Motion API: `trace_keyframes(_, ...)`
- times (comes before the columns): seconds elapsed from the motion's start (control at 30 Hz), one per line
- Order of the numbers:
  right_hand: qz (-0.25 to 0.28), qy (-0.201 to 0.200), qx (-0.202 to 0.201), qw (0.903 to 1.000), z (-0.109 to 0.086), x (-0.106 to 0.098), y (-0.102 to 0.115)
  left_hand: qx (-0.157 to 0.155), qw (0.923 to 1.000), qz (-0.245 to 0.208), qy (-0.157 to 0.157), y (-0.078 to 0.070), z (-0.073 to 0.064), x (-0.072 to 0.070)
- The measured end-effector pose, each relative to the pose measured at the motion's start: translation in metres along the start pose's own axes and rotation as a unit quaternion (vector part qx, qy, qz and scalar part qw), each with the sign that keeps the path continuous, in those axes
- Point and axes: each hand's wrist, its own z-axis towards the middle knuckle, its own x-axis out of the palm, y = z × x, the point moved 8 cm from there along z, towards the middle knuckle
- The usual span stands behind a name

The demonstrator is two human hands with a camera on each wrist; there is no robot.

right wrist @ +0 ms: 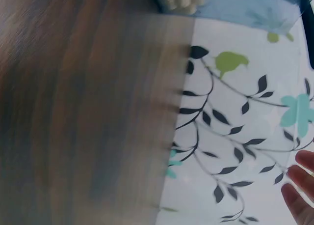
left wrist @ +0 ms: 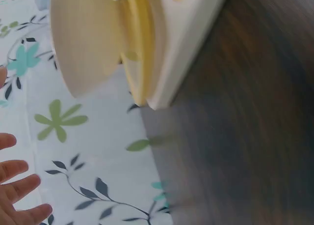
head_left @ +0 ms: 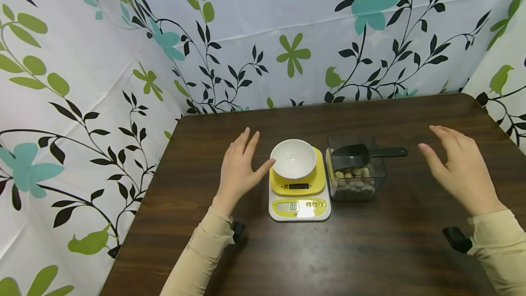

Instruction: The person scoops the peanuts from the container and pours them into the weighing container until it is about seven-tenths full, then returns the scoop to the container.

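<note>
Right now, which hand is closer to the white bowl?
Left. The left hand is close by the left side of the white bowl; the right hand is farther off, right of the dark scoop.

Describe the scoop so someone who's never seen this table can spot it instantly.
On the dark table, find the yellow-and-white scale under a bowl. Just to its right stands a see-through bin of pale pieces. The scoop lies at the bin's top: dark, and, unlike its neighbours, with a handle, which juts out right.
</note>
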Motion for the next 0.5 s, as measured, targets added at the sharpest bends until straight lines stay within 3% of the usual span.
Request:
trace_keyframes(0.13, 0.037, -0.011, 0.012, 0.9992, 0.001, -0.003, 0.009, 0.014, 0.999, -0.029, -0.032, -0.018, 0.007, -0.007)
trace_keyframes(0.27, 0.056, -0.023, -0.004, 0.9982, 0.001, -0.004, 0.021, 0.037, 0.9958, -0.064, -0.054, -0.041, 0.015, -0.01)
trace_keyframes(0.5, 0.071, -0.035, -0.027, 0.9965, 0.004, -0.002, 0.037, 0.07, 0.9903, -0.114, -0.037, -0.08, 0.027, 0.0)
